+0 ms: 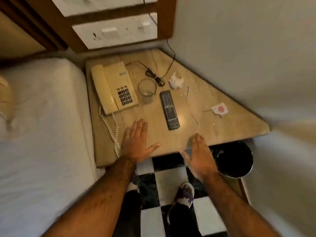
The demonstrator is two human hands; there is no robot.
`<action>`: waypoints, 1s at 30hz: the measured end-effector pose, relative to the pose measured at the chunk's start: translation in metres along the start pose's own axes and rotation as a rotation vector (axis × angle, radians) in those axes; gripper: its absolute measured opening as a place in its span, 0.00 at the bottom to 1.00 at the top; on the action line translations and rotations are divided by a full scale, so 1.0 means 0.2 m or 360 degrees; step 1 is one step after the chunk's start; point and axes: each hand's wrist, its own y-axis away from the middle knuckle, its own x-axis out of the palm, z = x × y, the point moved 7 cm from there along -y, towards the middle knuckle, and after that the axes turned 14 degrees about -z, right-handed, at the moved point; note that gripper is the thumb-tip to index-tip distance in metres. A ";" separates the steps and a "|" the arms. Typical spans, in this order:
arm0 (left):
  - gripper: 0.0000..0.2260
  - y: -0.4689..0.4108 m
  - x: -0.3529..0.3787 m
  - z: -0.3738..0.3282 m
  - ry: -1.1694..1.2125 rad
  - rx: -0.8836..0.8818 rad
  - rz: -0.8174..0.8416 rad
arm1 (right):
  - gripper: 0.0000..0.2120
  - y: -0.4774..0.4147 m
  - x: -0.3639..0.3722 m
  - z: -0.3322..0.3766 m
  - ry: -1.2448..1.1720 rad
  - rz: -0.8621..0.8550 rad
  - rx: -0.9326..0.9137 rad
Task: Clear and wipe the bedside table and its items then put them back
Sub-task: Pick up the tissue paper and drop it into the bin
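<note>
A: Left to right, please.

B: Bed (42, 117) at far left. Next, bedside table (171, 142), still fully loaded. On it: telephone (112, 86) at the left edge, coiled cord trailing off toward the front; drinking glass (147, 89) just beside the telephone; remote control (169, 109) near centre, long axis running front to back, near end pointing between both hands.

A: Hands?

B: Left hand (136, 142) flat, fingers spread, empty, over the front edge. Right hand (199, 156) likewise open, empty, half over the edge.

A: Nearest to the remote?

B: Roughly level; left perhaps slightly closer. Straight ahead from both. Likely first pick.

A: Further right?

B: Crumpled tissue (176, 81), torn sachet (219, 108), then bin (234, 161) on the floor.
</note>
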 end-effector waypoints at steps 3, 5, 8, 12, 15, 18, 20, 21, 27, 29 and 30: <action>0.48 -0.02 0.17 0.04 -0.0113 0.0011 -0.0066 | 0.57 0.02 0.15 -0.04 -0.0039 -0.0007 0.0064; 0.47 -0.02 0.22 0.05 -0.0199 0.0060 -0.0184 | 0.49 0.04 0.16 -0.05 -0.0032 -0.0130 0.0050; 0.45 -0.02 0.24 0.05 -0.0243 0.0139 -0.0292 | 0.40 -0.04 0.03 -0.07 -0.0171 -0.0284 0.0033; 0.44 -0.03 0.24 0.05 -0.0263 0.0138 -0.0328 | 0.31 -0.38 -0.32 -0.25 -0.0362 -0.0836 0.0338; 0.44 -0.03 0.26 0.07 -0.0266 0.0133 -0.0313 | 0.29 -0.64 -0.46 -0.44 -0.0389 -0.0943 0.0649; 0.44 -0.03 0.26 0.07 -0.0272 0.0137 -0.0314 | 0.22 -0.79 -0.44 -0.54 -0.0304 -0.0856 0.0785; 0.44 -0.02 0.26 0.07 -0.0268 0.0141 -0.0332 | 0.18 -0.81 -0.40 -0.57 -0.0298 -0.0865 0.0809; 0.44 -0.02 0.26 0.07 -0.0268 0.0143 -0.0337 | 0.17 -0.81 -0.39 -0.58 -0.0312 -0.0900 0.0813; 0.44 -0.03 0.26 0.07 -0.0298 0.0144 -0.0365 | 0.05 -0.78 -0.40 -0.64 -0.0654 -0.0958 0.0888; 0.44 -0.02 0.26 0.07 -0.0305 0.0149 -0.0372 | 0.04 -0.66 -0.46 -0.66 -0.0836 -0.1042 0.0933; 0.44 -0.03 0.26 0.07 -0.0306 0.0148 -0.0374 | 0.03 -0.56 -0.48 -0.67 -0.0959 -0.1080 0.0967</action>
